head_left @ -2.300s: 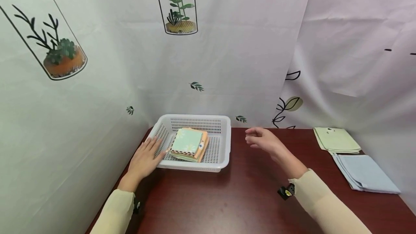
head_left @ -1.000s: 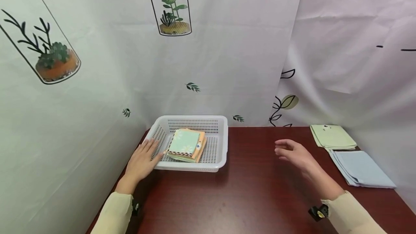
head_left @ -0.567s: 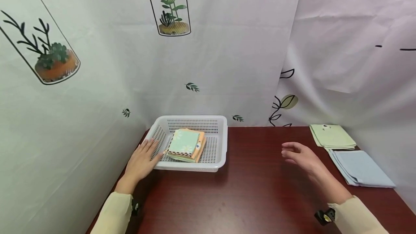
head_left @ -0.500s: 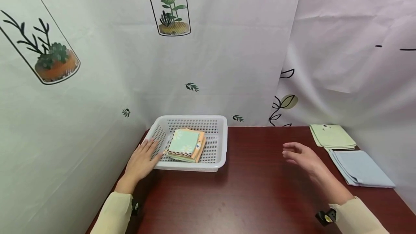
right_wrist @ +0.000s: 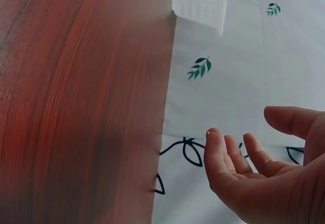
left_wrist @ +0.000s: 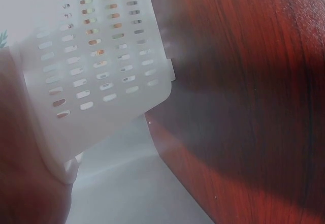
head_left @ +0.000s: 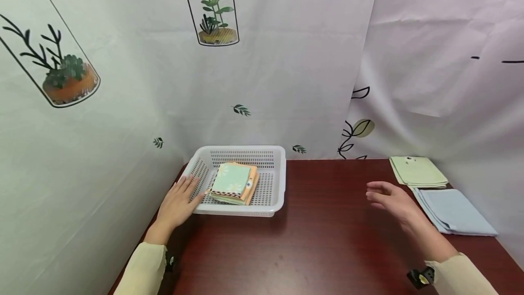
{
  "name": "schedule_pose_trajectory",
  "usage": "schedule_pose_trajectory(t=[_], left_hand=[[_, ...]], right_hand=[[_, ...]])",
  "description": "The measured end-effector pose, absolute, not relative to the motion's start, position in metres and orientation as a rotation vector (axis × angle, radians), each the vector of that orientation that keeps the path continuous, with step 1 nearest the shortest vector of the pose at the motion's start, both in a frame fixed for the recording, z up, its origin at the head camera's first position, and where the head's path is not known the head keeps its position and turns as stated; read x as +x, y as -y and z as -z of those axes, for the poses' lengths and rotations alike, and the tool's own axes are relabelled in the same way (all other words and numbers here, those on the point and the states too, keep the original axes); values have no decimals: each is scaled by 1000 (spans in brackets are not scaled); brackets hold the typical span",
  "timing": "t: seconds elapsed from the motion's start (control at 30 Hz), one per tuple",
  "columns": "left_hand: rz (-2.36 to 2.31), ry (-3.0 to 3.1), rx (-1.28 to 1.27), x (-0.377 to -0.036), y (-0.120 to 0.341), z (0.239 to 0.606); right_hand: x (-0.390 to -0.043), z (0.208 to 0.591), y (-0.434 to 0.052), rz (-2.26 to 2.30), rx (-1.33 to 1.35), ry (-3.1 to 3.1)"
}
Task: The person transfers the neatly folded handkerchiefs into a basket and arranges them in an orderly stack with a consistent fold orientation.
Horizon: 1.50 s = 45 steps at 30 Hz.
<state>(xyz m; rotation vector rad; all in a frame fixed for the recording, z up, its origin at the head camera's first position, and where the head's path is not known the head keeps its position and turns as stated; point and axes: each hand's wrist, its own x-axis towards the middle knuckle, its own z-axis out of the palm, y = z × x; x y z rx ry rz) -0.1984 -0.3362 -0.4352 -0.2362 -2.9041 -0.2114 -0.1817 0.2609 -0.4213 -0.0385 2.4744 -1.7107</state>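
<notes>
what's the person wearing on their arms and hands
Both arms are in long pale cream sleeves that end at the wrists. The left hand and the right hand are bare, with no gloves or rings visible. A small black device with a yellow spot sits at the right wrist, and a dark one at the left.

table (head_left: 319,240) | plant-print backdrop (head_left: 262,81) | green cloth (head_left: 417,172)

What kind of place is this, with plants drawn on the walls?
Probably a small work booth, not a real room: printed white curtains hang around a dark red wooden table, which holds a white plastic basket of folded cloths and two more folded cloths.
</notes>
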Motion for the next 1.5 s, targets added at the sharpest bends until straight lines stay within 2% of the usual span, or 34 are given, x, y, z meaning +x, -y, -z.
schedule_pose_trajectory(t=[0.97,1.5], left_hand=[[229,2896,-250,-199,340,438],[224,2908,-228,-201,340,440]], right_hand=[[-169,420,-306,1641,24,-2572],[-165,421,-329,1782,41,-2513]])
